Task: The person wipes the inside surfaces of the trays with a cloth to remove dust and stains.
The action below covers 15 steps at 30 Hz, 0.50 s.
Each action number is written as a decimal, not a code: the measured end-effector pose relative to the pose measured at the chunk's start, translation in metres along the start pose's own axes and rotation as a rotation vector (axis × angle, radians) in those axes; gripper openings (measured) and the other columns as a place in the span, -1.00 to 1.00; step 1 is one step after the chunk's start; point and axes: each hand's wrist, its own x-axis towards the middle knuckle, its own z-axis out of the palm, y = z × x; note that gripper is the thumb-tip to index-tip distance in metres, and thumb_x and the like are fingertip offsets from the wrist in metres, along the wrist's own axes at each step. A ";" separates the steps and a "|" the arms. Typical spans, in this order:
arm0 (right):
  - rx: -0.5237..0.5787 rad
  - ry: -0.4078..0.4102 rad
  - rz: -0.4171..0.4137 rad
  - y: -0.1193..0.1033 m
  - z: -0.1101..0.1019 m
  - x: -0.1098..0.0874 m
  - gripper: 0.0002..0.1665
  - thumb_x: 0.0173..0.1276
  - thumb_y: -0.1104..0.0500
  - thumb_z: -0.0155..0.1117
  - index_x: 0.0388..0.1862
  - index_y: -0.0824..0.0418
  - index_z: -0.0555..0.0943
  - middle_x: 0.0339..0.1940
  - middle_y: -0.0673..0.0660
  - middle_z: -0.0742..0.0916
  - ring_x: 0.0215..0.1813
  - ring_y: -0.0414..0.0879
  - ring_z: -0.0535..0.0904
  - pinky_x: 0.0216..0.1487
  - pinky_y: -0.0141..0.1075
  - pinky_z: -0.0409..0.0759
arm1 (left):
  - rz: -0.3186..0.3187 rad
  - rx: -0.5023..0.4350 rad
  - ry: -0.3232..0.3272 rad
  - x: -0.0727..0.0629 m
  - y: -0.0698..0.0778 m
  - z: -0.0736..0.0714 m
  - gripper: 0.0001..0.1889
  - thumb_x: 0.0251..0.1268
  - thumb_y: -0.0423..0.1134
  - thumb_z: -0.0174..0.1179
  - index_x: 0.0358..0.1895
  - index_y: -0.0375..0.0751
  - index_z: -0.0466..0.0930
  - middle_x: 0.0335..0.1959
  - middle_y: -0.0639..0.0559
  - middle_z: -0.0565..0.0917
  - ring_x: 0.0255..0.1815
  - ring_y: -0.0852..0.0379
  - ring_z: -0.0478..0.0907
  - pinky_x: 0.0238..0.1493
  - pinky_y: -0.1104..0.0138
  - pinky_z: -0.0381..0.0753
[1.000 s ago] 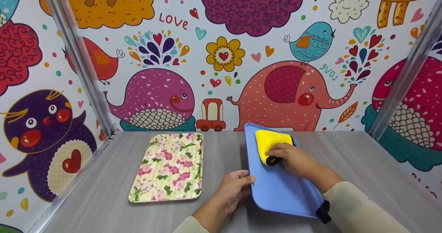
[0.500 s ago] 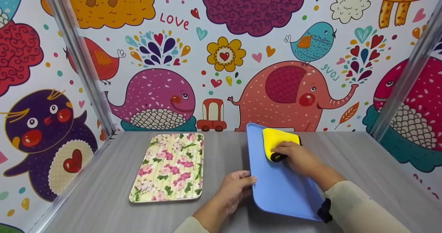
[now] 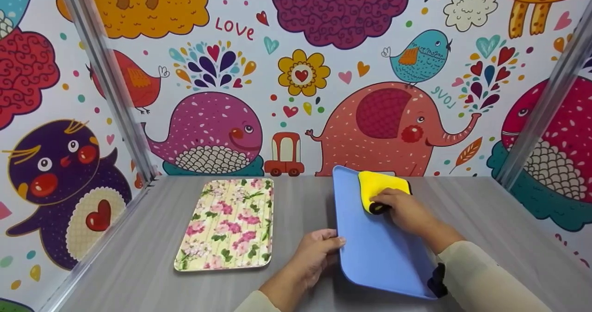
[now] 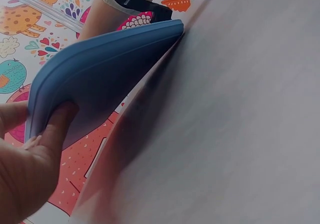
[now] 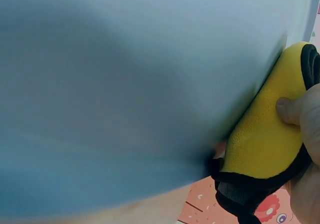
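Observation:
A blue tray (image 3: 374, 252) is held tilted above the table, its left edge raised. My left hand (image 3: 314, 256) grips that left rim, thumb on the upper side; in the left wrist view its fingers (image 4: 62, 121) reach under the tray's underside (image 4: 100, 79). My right hand (image 3: 407, 212) holds a folded yellow cloth (image 3: 381, 187) with black edging against the far part of the tray's face. In the right wrist view the thumb (image 5: 290, 109) presses on the cloth (image 5: 265, 129), which touches the tray surface (image 5: 125, 74).
A floral-patterned tray (image 3: 226, 224) lies flat on the grey table (image 3: 138, 238) to the left. Behind stands a wall (image 3: 296, 113) printed with cartoon animals, with metal posts (image 3: 108, 81) at the corners. A black strap (image 3: 437, 279) sits at the right wrist.
My right hand has slid the yellow cloth to the right across the far part of the blue tray. My left hand keeps its grip on the rim; the floral tray stays put.

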 end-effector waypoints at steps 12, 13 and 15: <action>-0.025 -0.029 0.031 -0.003 -0.001 -0.001 -0.52 0.37 0.41 0.33 0.24 0.15 0.71 0.11 0.21 0.75 0.17 0.19 0.65 0.28 0.14 0.65 | 0.003 -0.011 0.021 0.000 0.000 0.000 -0.68 0.40 -0.37 0.24 0.10 -0.53 0.64 -0.18 -0.05 0.79 -0.19 0.16 0.73 0.01 0.20 0.79; -0.023 -0.029 0.031 -0.003 -0.002 -0.001 -0.52 0.37 0.41 0.33 0.24 0.15 0.71 0.11 0.21 0.75 0.17 0.19 0.65 0.27 0.14 0.65 | 0.004 -0.014 0.021 -0.001 0.000 0.000 -0.69 0.40 -0.37 0.24 0.10 -0.53 0.64 -0.18 -0.05 0.79 -0.19 0.17 0.73 0.00 0.20 0.79; -0.020 -0.025 0.028 -0.004 -0.002 -0.002 -0.52 0.36 0.42 0.33 0.23 0.15 0.72 0.10 0.21 0.75 0.17 0.19 0.65 0.27 0.13 0.65 | 0.012 -0.018 0.015 -0.001 0.000 0.000 -0.68 0.40 -0.37 0.23 0.10 -0.54 0.63 -0.18 -0.05 0.80 -0.19 0.17 0.74 0.00 0.21 0.79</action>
